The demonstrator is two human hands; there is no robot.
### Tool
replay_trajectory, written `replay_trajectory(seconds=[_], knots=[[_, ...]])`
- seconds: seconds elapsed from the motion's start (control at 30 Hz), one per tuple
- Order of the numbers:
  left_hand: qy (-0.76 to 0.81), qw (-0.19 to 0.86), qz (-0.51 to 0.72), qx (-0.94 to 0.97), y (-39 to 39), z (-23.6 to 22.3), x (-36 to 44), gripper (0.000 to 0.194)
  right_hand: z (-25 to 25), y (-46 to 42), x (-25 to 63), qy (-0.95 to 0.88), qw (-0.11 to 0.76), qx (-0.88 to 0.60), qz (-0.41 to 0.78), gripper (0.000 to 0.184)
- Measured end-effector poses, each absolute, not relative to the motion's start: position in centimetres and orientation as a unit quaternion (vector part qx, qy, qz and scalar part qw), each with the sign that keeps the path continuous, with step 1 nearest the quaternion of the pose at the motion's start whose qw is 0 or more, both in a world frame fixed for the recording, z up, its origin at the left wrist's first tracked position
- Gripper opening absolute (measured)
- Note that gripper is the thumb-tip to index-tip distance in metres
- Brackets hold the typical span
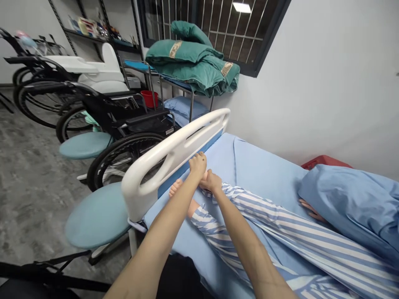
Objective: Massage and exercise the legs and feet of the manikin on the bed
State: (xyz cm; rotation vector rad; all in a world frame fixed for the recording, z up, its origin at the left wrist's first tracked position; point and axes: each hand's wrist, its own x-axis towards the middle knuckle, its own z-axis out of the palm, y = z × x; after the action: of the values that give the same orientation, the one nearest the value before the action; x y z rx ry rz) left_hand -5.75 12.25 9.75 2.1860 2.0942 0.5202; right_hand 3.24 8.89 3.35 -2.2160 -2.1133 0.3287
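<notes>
A person in blue-and-white striped pyjamas [299,224] lies on a bed with a blue sheet [258,174], and a blue cloth [349,203] covers their upper end. Both my arms reach forward over the bed. My right hand [212,181] wraps the ankle of the striped leg. My left hand [197,165] stands upright against the same spot, close to my right hand, and its grip is unclear. A bare foot [175,188] shows just left of my left forearm. The white plastic footboard [162,162] rises beyond, left of my hands.
Beyond the footboard stand two black wheelchairs [124,124] and round blue stool seats [96,216] on a grey floor [37,187]. A metal cart [174,83] carries folded green quilts [193,62] below a barred window [246,33]. A white wall [311,83] runs along the bed's right side.
</notes>
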Motion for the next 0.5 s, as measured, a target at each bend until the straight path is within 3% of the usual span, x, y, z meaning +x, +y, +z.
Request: replay_trajectory(seconds=[0.27,0.4,0.5], knots=[[0.648,0.065,0.04,0.758,7.5,12.6,-9.4,0.035,6.2,7.0,2.7,-0.728,0.009,-0.684,0.055,0.05],[0.642,0.107,0.028,0.758,5.1,12.3,-13.1,0.039,7.0,3.4,1.7,-0.773,0.102,-0.625,-0.049,0.038],[0.641,0.145,0.014,0.753,4.0,12.2,-15.4,0.041,6.6,-0.1,1.2,-0.821,0.118,-0.558,-0.018,0.042]])
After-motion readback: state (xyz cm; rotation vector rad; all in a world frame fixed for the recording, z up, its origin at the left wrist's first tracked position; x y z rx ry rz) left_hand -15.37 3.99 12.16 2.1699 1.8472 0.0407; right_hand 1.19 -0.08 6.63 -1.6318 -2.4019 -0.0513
